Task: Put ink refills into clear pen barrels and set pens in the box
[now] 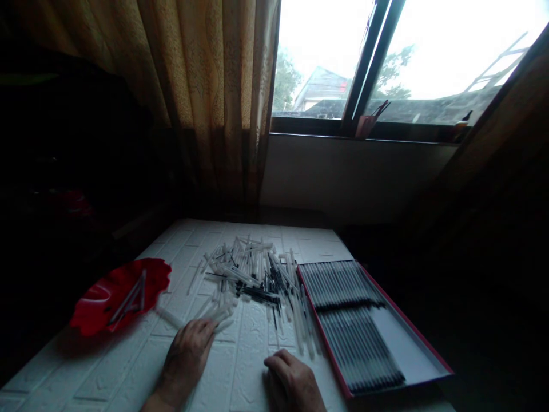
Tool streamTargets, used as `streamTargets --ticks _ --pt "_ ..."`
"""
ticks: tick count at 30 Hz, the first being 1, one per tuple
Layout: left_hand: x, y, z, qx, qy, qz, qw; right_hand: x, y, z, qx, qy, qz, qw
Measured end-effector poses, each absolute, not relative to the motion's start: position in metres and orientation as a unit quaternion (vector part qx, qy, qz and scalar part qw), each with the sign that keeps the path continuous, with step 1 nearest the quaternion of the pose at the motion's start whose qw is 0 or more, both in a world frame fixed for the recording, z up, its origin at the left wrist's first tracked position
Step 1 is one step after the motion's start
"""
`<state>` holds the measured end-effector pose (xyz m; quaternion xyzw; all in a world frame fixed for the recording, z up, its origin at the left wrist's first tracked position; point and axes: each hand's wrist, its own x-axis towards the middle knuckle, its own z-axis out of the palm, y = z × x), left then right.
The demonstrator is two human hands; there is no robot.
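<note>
White surface (246,372) lies bare between our hands, a box (414,340) of pens at its right edge. Our left hand (189,346), bent, meets clear tubes (221,315) before the pen-part heap (242,276); our right hand (295,377) curls; whether either grips anything, we cannot tell.

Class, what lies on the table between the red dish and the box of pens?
In the head view, loose clear tubes and dark sticks lie jumbled between the dish and box, with the left hand at their near edge.
</note>
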<state>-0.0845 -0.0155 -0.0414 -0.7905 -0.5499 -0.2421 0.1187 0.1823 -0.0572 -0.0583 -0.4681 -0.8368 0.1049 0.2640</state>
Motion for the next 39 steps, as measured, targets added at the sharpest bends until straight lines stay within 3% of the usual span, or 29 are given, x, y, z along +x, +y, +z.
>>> streamTargets --ticks 8,13,28,39 --pt "-0.008 0.01 -0.006 -0.829 -0.53 -0.171 0.051 0.182 -0.05 -0.057 -0.513 -0.782 0.169 0.31" --pt "0.025 0.046 -0.002 -0.856 -0.497 -0.129 0.063 0.183 -0.05 -0.058 -0.504 -0.774 0.184 0.337" --pt "0.029 0.084 -0.017 -0.93 -0.331 -0.072 0.145 0.185 -0.05 -0.059 -0.497 -0.759 0.208 0.365" --pt "0.019 0.064 -0.002 -0.94 -0.278 -0.126 0.153 0.185 -0.05 -0.057 -0.495 -0.753 0.209 0.379"
